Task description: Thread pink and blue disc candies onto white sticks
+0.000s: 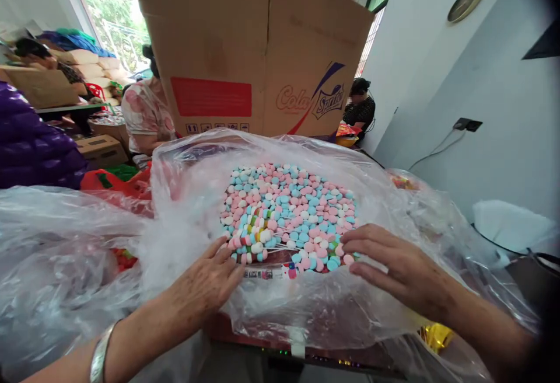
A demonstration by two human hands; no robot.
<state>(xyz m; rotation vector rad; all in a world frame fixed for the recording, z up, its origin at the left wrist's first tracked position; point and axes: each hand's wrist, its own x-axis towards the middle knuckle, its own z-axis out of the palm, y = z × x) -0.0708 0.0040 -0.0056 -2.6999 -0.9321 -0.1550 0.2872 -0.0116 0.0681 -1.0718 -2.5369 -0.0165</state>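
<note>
The candy pile (321, 208) sat in a plastic sheet (188, 190), likely so none rolled off. At its near left, the left hand (210, 275) lay flat against stick candies (252, 236). At its right, the right hand (394, 260) spread loosely. Neither seemed to grip anything. Behind it, a big box (210, 32) blocked the view.

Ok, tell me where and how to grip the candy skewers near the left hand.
Probably by the bare white sticks, from the right: they jut rightward from the candy skewers, whose stacked ends lie by the left hand.
</note>
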